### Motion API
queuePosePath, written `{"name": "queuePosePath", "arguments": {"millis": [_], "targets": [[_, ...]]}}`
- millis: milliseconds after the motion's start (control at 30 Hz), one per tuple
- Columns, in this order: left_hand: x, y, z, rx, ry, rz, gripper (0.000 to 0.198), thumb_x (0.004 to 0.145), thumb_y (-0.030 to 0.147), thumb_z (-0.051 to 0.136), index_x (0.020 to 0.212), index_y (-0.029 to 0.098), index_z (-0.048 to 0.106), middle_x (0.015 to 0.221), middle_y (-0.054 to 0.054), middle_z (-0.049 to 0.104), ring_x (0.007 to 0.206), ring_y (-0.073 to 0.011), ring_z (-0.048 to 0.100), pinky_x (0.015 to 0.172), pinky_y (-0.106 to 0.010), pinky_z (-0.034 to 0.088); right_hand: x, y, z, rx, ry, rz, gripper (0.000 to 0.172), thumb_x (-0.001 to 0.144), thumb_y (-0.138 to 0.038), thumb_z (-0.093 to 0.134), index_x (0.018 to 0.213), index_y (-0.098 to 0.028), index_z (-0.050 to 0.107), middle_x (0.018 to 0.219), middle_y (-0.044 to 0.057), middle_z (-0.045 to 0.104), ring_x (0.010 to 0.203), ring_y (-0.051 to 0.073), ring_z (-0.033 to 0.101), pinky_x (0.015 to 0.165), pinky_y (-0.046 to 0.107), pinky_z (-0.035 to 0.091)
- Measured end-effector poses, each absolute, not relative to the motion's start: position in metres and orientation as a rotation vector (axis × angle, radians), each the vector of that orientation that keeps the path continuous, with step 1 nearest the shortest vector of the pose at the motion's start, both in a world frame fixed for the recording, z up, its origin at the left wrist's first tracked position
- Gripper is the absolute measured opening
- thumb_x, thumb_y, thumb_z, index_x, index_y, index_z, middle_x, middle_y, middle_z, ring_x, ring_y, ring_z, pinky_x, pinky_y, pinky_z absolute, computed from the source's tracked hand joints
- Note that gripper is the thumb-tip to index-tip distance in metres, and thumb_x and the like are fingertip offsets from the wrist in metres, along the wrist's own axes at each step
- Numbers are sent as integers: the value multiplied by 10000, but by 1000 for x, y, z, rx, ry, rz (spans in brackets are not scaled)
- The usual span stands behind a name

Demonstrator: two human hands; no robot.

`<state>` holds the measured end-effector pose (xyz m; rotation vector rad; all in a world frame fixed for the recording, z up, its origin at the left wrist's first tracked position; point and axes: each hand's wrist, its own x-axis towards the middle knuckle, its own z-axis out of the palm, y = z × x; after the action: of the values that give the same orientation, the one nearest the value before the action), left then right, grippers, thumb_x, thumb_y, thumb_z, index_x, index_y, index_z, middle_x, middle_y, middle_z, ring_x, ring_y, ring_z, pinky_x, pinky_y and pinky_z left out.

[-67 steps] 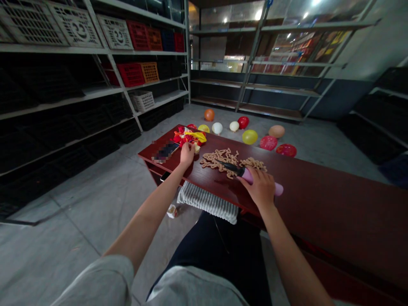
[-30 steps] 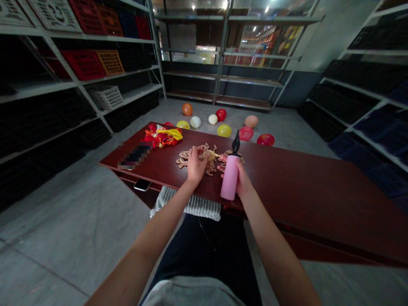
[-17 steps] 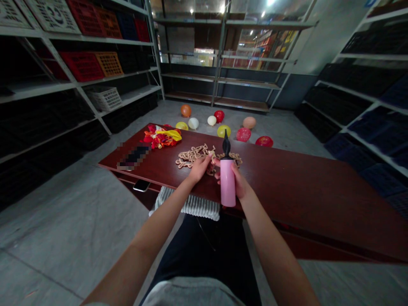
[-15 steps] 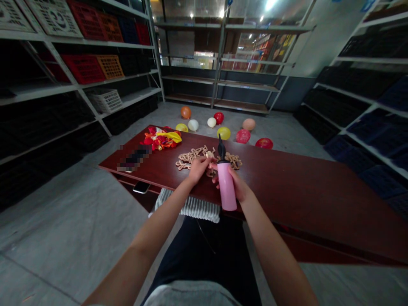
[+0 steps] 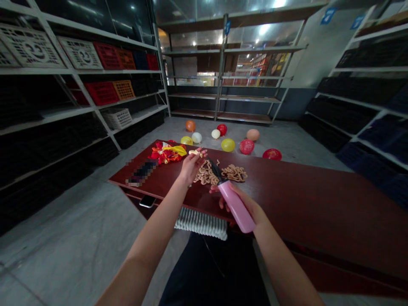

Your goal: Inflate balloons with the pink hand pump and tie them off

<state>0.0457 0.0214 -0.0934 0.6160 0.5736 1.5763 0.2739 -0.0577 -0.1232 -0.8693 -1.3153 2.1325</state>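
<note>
My left hand (image 5: 191, 165) is closed on a pale cream deflated balloon (image 5: 194, 153), raised over the far side of the dark red table (image 5: 287, 195). In my right hand (image 5: 244, 199) is a pink hand pump (image 5: 237, 208) with a black nozzle (image 5: 216, 171), tilted with the nozzle up and to the left. Some of its fingers stick out past the pump. Under and beyond the nozzle lie tan curled pieces (image 5: 234, 173) in a loose heap. A pile of red, orange and yellow deflated balloons (image 5: 168, 153) sits left of my left hand.
A blurred dark object (image 5: 142, 172) lies on the table's left part, and a phone (image 5: 147, 201) rests on a ledge below. Several inflated balloons, including a yellow balloon (image 5: 228, 145), are on the floor beyond. Shelves with crates (image 5: 102, 92) stand left; a metal rack (image 5: 219, 97) stands behind.
My left hand has moved up and left, away from the pump, with the cream balloon. The pump has tilted, its nozzle swinging left. The camera view has tipped upward.
</note>
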Motion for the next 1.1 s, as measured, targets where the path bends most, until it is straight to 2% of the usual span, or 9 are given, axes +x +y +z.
{"name": "queuePosePath", "arguments": {"millis": [200,400,533,700,867,1000,1100], "targets": [[59,25,-94,660,683,1550,6,880,113,677,880,110,682,940,-80,744,811,-112,688,791,-218,506,275,-50,-134,-795,-1371,2161,745,912,-724,386,1346,-157,596,759,69,706,543,133,574,488,235,423],[71,20,-88,745,777,1470,230,809,277,794,943,106,720,864,-80,735,751,-124,684,757,-231,517,274,-50,-136,-790,-1336,2151,691,937,-686,384,1316,-155,610,756,64,715,542,124,577,506,222,443],[72,20,-97,763,825,1447,258,786,290,813,951,109,731,869,-84,734,737,-118,681,722,-219,518,272,-53,-132,-794,-1281,2115,623,939,-653,420,1228,-150,646,792,73,721,557,126,592,491,214,448],[75,21,-110,791,806,1407,248,802,290,796,974,121,739,925,-95,746,787,-133,696,743,-230,531,272,-55,-127,-825,-1231,2139,606,946,-634,416,1198,-132,641,748,61,699,553,124,591,482,205,444],[81,20,-118,821,732,1326,270,827,371,767,951,133,742,919,-107,753,834,-171,712,742,-248,527,270,-58,-122,-793,-1232,2128,621,910,-674,460,1139,-133,660,704,57,676,537,124,568,468,214,422],[81,16,-115,793,728,1264,334,855,455,722,946,134,742,933,-124,754,893,-202,715,746,-258,523,269,-58,-119,-805,-1229,2131,615,890,-691,486,1097,-142,670,699,63,674,550,131,573,478,222,421],[80,16,-108,758,751,1298,334,905,447,662,932,125,746,970,-133,753,899,-197,710,755,-257,522,269,-55,-122,-800,-1234,2151,619,894,-696,466,1087,-143,668,711,64,685,566,131,588,491,215,434]]}}
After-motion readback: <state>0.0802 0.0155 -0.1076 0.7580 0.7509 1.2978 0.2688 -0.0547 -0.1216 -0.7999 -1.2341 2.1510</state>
